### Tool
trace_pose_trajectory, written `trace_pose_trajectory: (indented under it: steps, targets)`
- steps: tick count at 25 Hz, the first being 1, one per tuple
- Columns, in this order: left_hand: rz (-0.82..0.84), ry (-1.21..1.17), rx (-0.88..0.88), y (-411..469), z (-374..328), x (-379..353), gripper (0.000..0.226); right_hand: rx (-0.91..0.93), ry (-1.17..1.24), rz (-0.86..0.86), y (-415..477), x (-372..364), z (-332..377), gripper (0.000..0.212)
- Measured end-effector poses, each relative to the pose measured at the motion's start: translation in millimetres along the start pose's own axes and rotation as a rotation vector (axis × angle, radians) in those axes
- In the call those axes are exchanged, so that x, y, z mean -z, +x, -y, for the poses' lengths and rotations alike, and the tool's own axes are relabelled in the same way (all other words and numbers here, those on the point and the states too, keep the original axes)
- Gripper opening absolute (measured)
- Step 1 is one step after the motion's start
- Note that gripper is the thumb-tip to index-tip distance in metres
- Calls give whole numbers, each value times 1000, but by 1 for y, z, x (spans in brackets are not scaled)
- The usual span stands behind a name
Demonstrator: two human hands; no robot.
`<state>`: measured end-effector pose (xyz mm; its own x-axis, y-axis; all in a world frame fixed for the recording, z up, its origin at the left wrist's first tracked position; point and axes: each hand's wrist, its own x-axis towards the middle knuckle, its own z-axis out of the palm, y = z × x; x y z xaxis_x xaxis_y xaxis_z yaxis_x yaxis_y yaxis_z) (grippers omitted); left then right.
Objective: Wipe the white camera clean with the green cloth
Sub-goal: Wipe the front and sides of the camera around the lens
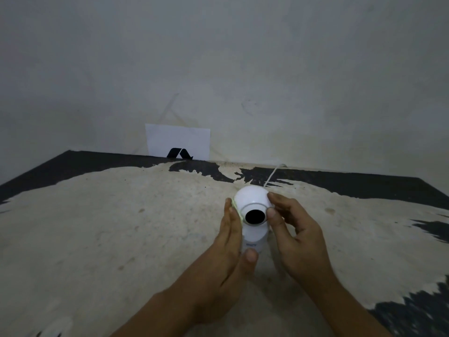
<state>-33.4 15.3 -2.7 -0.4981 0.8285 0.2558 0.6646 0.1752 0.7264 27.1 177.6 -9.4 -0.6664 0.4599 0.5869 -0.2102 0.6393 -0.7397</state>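
The white camera (252, 200) stands upright on the worn table, its round head tilted so the black lens faces me. My left hand (230, 242) lies flat against the camera's left side, thumb on the base. A thin strip of the green cloth (237, 210) shows between that palm and the camera head; the rest of the cloth is hidden. My right hand (294, 229) touches the right side of the head with its fingertips.
A white cable (272, 176) runs from behind the camera to the wall. A white card with a black mark (177, 142) leans against the wall at the back. The table top (121, 227) is pale with black patches along its edges.
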Motion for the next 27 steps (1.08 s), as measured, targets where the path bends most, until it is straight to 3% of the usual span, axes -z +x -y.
trace_pose_trajectory:
  steps: [6, 10, 14, 17, 22, 24, 27]
  targets:
    - [68, 116, 114, -7, 4, -10, 108, -29, -6, -20, 1, -3, 10, 32]
    - [17, 76, 72, -6, -4, -8, 103, -45, 2, -15, 1, -2, 9, 32]
    - [81, 90, 147, -8, -2, -9, 94, -29, 24, -27, 1, -2, 7, 31]
    - [39, -7, 172, -6, -4, -7, 92, -35, 21, -23, 1, -2, 7, 33]
    - [-167, -145, 50, 21, -5, 12, 85, -31, 9, -3, 2, -2, 7, 30]
    - [-167, -126, -3, 32, -6, 20, 72, -18, 15, -15, 3, -2, 7, 29]
    - [-159, -126, -103, 42, -5, 31, 72, -14, 23, -25, 3, -2, 5, 31]
